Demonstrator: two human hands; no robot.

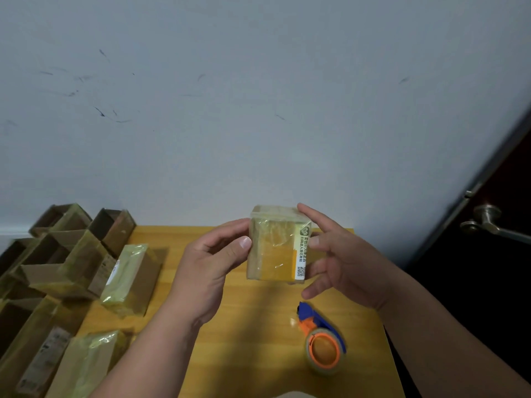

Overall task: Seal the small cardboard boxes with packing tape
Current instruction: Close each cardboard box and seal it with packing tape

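Nearest you, the blue-and-orange handheld tape dispenser with its clear roll of packing tape (323, 341) is lying on its side on the yellow wooden surface (258, 340), close to the right edge; a careless sweep of your right forearm, I judge, could be knocking it off. On your left, the taped brown cardboard boxes (126, 280) are lying in a loose cluster, with a heap of open-topped brown cardboard boxes (60, 254) crowding behind them and overhanging the left side of the surface, so any box you are adding there risks toppling the pile. Further out, you are holding the small cardboard box wrapped in glossy yellowish tape (277, 245) up above the surface, in front of the pale scuffed wall (258, 96). Your left hand (212, 259) is gripping its left side, thumb pressed on the front face and fingers curled behind. Your right hand (342, 254) is spread loosely against the right side, fingers mostly straight, touching rather than clamping, beside the white printed label strip (301, 254). With only one hand truly gripping slick tape, the box could be slipping or twisting if you are relaxing that thumb. The tape is looking wrinkled across the front, so loose edges could be lifting unless you are smoothing them down. To the far right, a dark door with a metal lever handle (488, 222) is standing well apart.
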